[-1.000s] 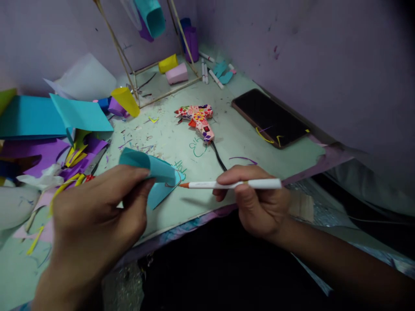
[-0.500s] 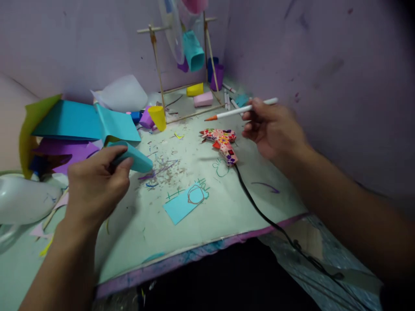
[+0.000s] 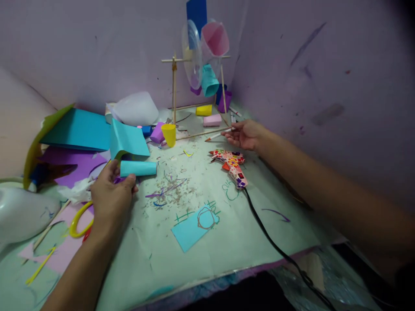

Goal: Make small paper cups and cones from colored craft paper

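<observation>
A rolled teal paper tube (image 3: 138,168) lies on its side at the left of the table, its left end by my left hand (image 3: 112,198). The thumb and fingers of that hand are apart, loosely about the tube's end. My right hand (image 3: 244,134) is low over the table beside the wooden frame. It holds a white marker (image 3: 216,137) with an orange-brown tip pointing left; the marker's rear part is hidden by the fingers. A flower-patterned glue gun (image 3: 231,164) rests just in front of that hand.
A stick frame (image 3: 174,90) carries a clear disc (image 3: 192,56) with coloured cups. Folded teal paper (image 3: 78,129), a white plastic bottle (image 3: 22,214) and yellow-handled scissors (image 3: 76,222) crowd the left. A black cord (image 3: 262,226) crosses the front edge. A drawn-on blue paper (image 3: 191,233) lies in front.
My left hand has lowered the teal tube onto the table and its fingers have loosened. My right hand has moved down and away with the marker, toward the frame. The view has tilted up.
</observation>
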A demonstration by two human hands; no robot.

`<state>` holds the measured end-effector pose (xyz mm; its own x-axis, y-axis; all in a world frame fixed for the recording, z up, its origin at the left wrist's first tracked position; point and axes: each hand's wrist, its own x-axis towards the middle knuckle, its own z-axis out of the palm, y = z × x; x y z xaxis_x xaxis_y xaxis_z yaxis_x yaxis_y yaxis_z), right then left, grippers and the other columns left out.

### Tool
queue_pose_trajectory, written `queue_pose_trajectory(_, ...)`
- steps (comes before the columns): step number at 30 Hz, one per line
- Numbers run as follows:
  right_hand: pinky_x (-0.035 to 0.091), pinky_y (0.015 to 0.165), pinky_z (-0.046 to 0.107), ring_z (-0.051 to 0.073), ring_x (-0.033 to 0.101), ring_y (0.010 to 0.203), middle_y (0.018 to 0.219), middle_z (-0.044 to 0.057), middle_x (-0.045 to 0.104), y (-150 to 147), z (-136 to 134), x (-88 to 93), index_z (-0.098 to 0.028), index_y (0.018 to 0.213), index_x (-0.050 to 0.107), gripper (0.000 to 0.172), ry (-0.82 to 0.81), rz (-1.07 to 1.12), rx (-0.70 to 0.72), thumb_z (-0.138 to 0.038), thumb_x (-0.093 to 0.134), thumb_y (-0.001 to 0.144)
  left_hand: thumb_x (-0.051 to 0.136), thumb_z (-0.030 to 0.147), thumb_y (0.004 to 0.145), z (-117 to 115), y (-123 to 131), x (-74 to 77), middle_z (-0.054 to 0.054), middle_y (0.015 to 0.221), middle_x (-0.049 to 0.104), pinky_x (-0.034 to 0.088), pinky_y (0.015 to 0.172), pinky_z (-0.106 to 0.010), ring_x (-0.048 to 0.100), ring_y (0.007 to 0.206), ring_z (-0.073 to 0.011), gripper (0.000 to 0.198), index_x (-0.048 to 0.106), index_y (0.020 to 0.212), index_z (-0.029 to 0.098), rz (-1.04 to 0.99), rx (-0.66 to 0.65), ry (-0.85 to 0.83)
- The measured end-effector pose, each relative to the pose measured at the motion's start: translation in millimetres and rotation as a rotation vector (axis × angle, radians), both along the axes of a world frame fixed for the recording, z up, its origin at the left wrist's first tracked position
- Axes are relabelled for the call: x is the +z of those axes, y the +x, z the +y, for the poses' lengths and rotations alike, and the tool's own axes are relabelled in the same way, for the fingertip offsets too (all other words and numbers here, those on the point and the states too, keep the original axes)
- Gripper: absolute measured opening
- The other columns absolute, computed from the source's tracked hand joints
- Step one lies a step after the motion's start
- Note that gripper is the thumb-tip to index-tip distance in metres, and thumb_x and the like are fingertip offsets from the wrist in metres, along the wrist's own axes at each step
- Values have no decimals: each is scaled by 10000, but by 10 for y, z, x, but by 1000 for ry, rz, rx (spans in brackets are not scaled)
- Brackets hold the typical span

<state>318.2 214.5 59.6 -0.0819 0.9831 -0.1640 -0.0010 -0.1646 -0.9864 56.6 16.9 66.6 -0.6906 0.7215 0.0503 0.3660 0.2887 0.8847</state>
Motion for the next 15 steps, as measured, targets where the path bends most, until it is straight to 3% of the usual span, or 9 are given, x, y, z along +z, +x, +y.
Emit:
queue_pose_trajectory(4,525,506,229,108,601,523,652,52,625,-14,-56,30,-170,683,516,242,-76,-81,-19,-116,403,890,599,310,788,-84,-45,-36,-150,1335,472,530,692,-314,573,669,-121,670,346,1387,145,407,116,99)
queue_pose_trajectory(6,514,500,239,112,595,538,719,43,631,23,-174,76,-171,759,532,123,-57,-114,-34,-146,465,860,558,298,814,-142,6,-37,-160,1355,445,515,684,-309,558,677,-118,649,316,1395,142,557,109,135)
queue_pose_trajectory(8,476,477,237,128,587,553,740,27,631,89,-361,143,-176,829,566,44,-3,-209,-21,-167,573,786,552,276,812,-200,104,-43,-124,1242,540,494,613,-264,554,656,-105,514,441,1298,153,605,57,150)
queue_pose_trajectory(9,439,465,231,137,578,558,715,22,625,127,-473,179,-174,824,595,83,32,-282,-11,-180,620,746,555,271,804,-230,165,-50,-81,1078,620,480,594,-250,553,635,-104,386,546,1173,157,650,-1,159)
queue_pose_trajectory(10,397,457,223,139,564,553,655,17,607,163,-592,212,-168,779,623,88,140,-538,68,-249,629,746,551,275,804,-259,229,-58,-33,898,651,469,587,-244,550,608,-105,266,611,1041,171,672,-97,147)
queue_pose_trajectory(12,317,453,245,170,543,551,555,24,578,215,-815,253,-178,679,660,303,246,-1051,189,-463,590,756,537,305,802,-314,361,-72,4,730,638,460,574,-258,567,588,-124,180,638,897,190,656,-359,39)
queue_pose_trajectory(15,298,472,259,197,569,592,622,50,639,232,-1021,209,-197,696,690,442,183,-1338,350,-611,539,722,522,353,797,-380,539,-56,-41,890,646,474,675,-376,625,801,-241,220,618,930,207,639,-660,-374)
